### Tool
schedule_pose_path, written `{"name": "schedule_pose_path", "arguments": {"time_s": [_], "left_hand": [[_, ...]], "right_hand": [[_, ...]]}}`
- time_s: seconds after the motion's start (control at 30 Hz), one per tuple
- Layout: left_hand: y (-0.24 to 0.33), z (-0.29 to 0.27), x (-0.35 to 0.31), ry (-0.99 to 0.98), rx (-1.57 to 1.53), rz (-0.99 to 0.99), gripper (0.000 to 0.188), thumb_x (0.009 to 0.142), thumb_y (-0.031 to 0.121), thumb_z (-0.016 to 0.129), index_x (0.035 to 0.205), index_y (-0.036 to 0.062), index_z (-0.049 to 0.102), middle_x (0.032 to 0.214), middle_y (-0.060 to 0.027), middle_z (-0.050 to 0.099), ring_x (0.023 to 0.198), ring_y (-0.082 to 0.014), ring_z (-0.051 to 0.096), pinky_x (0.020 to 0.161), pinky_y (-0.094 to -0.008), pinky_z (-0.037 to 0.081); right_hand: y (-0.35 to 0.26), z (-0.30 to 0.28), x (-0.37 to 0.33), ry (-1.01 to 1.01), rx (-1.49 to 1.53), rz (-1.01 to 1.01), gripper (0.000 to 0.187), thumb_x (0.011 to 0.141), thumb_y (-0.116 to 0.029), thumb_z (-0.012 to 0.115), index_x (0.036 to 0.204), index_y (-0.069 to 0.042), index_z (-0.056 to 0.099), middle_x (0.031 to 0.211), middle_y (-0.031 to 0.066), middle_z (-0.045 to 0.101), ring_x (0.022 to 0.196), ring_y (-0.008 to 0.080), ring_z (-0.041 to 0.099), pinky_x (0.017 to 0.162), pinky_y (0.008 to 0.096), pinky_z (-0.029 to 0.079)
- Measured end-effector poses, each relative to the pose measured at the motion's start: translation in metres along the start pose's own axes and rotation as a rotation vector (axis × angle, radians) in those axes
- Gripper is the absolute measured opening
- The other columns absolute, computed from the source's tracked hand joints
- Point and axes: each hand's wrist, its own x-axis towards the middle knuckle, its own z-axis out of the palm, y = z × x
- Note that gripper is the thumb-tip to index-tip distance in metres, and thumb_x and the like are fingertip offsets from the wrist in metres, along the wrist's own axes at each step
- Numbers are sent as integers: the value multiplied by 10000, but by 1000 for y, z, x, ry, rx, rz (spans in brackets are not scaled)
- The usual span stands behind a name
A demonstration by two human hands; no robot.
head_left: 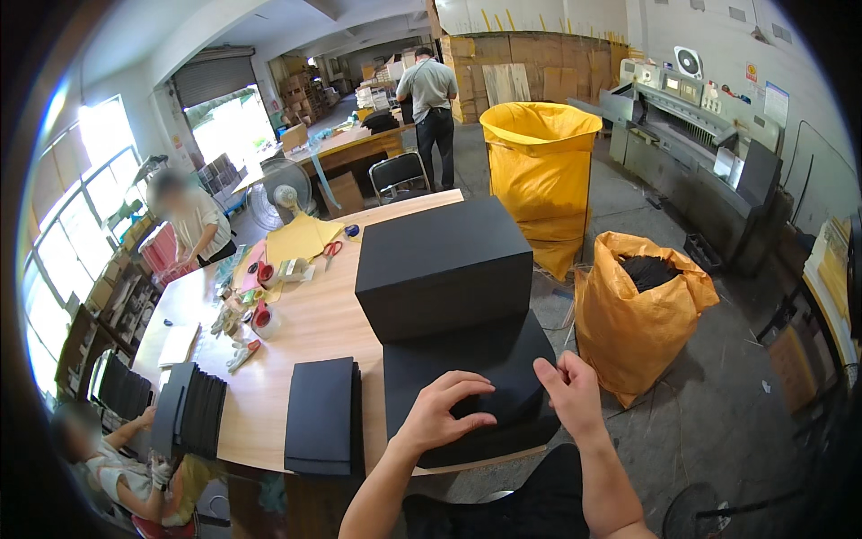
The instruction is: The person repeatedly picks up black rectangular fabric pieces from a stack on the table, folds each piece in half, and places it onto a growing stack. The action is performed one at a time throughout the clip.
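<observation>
A low stack of black sheets (467, 368) lies at the near right corner of the wooden table (305, 328). My left hand (446, 411) rests on top of that stack, fingers curled and pressing down. My right hand (569, 388) pinches the stack's near right edge between thumb and fingers. Behind my hands, a tall block of black sheets (442, 265) sits on the same stack. A second, thinner pile of black sheets (323, 415) lies to the left of my hands.
Two yellow-orange sacks (639, 310) (540, 175) stand on the floor to the right. Tape rolls, red scissors (331, 249) and yellow paper lie at mid table. Other people work at the table's left side; one stands far back. A grey cutting machine (691, 153) is at right.
</observation>
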Motion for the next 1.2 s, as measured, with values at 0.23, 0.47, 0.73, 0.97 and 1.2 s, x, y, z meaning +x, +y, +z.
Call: {"name": "schedule_pose_path", "arguments": {"time_s": [0.23, 0.47, 0.73, 0.97, 1.2], "left_hand": [[0, -1, 2, -60, -1, 69, 618, 803, 334, 986, 1363, 155, 795, 1339, -129, 729, 1216, -327, 722, 1050, -424, 593], [0, -2, 0, -61, -127, -31, 610, 832, 160, 971, 1403, 101, 764, 1355, -151, 730, 1180, -305, 745, 1036, -391, 600], [4, 1, 0, -54, 41, -22, 463, 944, 148, 869, 1393, 173, 759, 1492, -210, 638, 1197, -365, 734, 1008, -430, 614], [4, 3, 0, -76, -43, -28, 460, 817, 220, 998, 1227, 124, 811, 1445, -180, 621, 1240, -354, 693, 1062, -452, 586], [4, 5, 2, -9, -70, -12, 421, 861, 170, 956, 1251, 124, 803, 1453, -170, 625, 1213, -341, 711, 1056, -418, 586]], "right_hand": [[7, -3, 10, -65, 430, 156, 425, 1067, -202, 692, 696, -147, 492, 590, -10, 528, 483, 129, 563, 467, 270, 421], [8, -9, 7, -102, 431, 142, 432, 1093, -249, 684, 714, -120, 523, 625, -2, 562, 533, 121, 597, 499, 263, 436], [22, -4, 8, -18, -8, -76, 416, 1098, -267, 684, 743, -93, 552, 637, -22, 563, 575, 89, 611, 537, 255, 448], [16, -10, 8, -115, 366, 134, 414, 1098, -294, 675, 742, -105, 585, 642, -6, 604, 566, 116, 645, 530, 248, 461], [14, -7, 5, -30, 11, -38, 437, 1087, -270, 709, 719, -96, 550, 635, -8, 576, 547, 86, 583, 530, 247, 443]]}}
